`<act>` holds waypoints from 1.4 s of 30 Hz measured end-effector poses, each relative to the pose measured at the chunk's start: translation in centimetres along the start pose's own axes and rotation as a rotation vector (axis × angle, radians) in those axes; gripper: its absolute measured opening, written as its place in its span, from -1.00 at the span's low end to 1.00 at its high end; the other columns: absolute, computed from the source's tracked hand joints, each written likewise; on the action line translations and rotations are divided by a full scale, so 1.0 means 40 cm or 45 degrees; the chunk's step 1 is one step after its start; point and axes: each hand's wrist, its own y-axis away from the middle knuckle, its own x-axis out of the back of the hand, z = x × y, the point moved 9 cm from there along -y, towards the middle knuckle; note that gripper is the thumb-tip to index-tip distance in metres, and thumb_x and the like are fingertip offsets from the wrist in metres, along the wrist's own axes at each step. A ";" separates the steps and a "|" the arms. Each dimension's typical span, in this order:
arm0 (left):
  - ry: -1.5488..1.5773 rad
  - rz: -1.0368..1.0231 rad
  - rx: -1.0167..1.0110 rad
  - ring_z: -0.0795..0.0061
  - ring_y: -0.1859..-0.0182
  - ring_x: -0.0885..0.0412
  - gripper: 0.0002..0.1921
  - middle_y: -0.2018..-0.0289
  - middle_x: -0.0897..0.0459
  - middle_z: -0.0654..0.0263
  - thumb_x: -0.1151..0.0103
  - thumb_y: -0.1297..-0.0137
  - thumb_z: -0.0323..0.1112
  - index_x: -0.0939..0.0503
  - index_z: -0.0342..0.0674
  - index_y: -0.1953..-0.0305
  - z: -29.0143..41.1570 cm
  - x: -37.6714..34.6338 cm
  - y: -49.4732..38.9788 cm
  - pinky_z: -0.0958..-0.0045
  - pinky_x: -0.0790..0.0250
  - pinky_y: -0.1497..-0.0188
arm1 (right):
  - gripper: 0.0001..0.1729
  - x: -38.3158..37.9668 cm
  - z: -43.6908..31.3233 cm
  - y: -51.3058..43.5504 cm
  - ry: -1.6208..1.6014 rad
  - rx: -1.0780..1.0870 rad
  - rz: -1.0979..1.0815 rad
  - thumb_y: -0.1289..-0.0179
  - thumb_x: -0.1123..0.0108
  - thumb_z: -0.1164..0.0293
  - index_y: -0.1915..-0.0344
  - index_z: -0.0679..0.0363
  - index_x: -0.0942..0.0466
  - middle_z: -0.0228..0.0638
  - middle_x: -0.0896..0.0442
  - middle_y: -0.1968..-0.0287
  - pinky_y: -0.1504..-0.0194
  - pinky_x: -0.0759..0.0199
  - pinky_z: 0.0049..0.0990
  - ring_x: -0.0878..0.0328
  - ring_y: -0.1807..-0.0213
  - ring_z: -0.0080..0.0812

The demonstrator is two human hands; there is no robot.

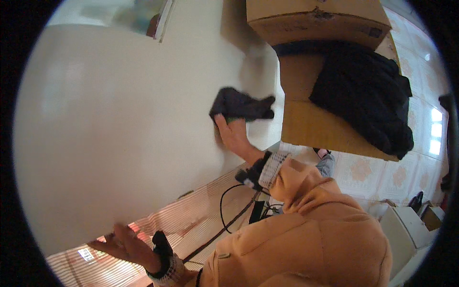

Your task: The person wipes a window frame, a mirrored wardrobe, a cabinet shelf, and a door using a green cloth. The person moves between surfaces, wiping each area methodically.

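A broad, smooth white surface [118,118] fills the left and middle of the view. On it, close to its right edge, my right hand [235,134] presses a bunched dark cloth [240,104] with a bit of green showing beneath. At the lower left, my left hand [125,245] is at the near edge of the white surface, fingers spread, holding nothing that shows; its fingertips are blurred. Both wrists wear black bands over knitted cuffs, below tan sleeves.
A cardboard box [315,28] and a black garment [365,93] lie on a brown tabletop [308,125] at the right. Black cables [221,208] hang below the white surface. White boxes [405,229] stand on the patterned tile floor [362,175] at the lower right.
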 end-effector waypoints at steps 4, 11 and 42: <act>-0.224 0.020 -0.049 0.60 0.38 -0.37 -0.40 0.12 -0.48 0.16 -0.01 -0.26 -0.36 -0.03 -0.28 -0.27 0.009 0.006 0.002 0.66 -0.18 0.52 | -0.35 0.057 0.148 -0.205 -0.005 -0.557 0.315 -0.20 0.04 0.09 -0.09 0.43 -0.31 0.14 -0.31 -0.17 -0.26 0.02 -0.23 -0.21 -0.19 0.10; -0.079 0.090 -0.049 0.60 0.41 -0.33 -0.40 0.10 -0.45 0.16 0.02 -0.26 -0.39 0.00 -0.25 -0.27 -0.005 0.016 0.026 0.65 -0.26 0.49 | -0.35 0.104 0.270 -0.161 -0.008 -0.624 0.288 -0.26 0.09 0.06 -0.02 0.51 -0.35 0.13 -0.49 0.02 -0.18 -0.09 -0.28 -0.34 -0.11 0.03; -0.001 -0.096 -0.072 0.56 0.43 -0.22 -0.35 0.34 -0.36 0.29 0.06 -0.32 -0.12 0.02 -0.22 -0.32 -0.260 -0.155 0.342 0.59 -0.14 0.43 | -0.35 0.272 1.051 0.033 -0.142 -0.780 0.307 -0.26 0.01 -0.01 -0.13 0.29 -0.30 -0.19 -0.42 -0.06 -0.13 -0.14 -0.37 -0.31 -0.06 -0.25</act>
